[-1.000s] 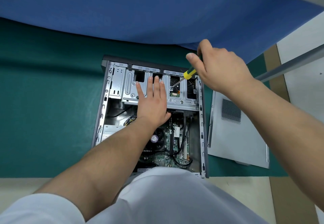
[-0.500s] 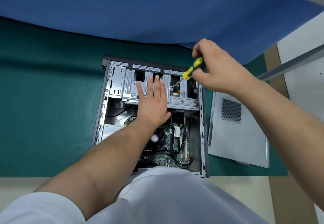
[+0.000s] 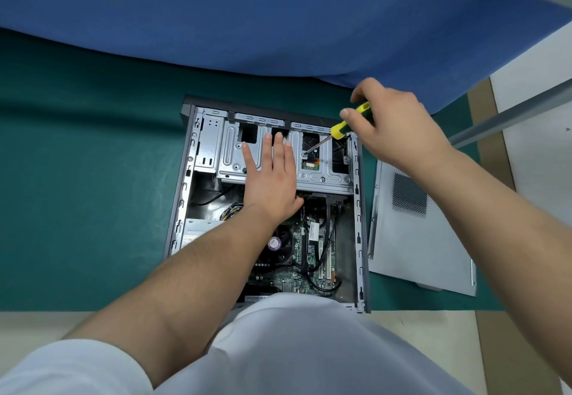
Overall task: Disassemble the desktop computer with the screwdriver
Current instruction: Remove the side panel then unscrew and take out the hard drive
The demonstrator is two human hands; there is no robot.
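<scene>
An open desktop computer case [image 3: 359,240] lies on its side on the green mat, its motherboard [image 3: 305,255] exposed. My left hand [image 3: 270,178] rests flat, fingers spread, on the silver drive cage [image 3: 230,159] at the case's far end. My right hand [image 3: 393,128] grips a screwdriver [image 3: 339,130] with a yellow and green handle. Its thin shaft slants down left, and the tip sits on a screw [image 3: 305,154] in the cage's right section.
The removed grey side panel [image 3: 414,240] with a vent grille lies right of the case. A blue cloth [image 3: 278,14] covers the area beyond the green mat [image 3: 86,178]. A metal bar [image 3: 510,113] crosses at the far right. My white-clad body hides the case's near end.
My right hand's fingers have shifted around the screwdriver handle, turning it; more of the handle shows between thumb and fingers. The tip stays on the same screw. My left hand has not moved.
</scene>
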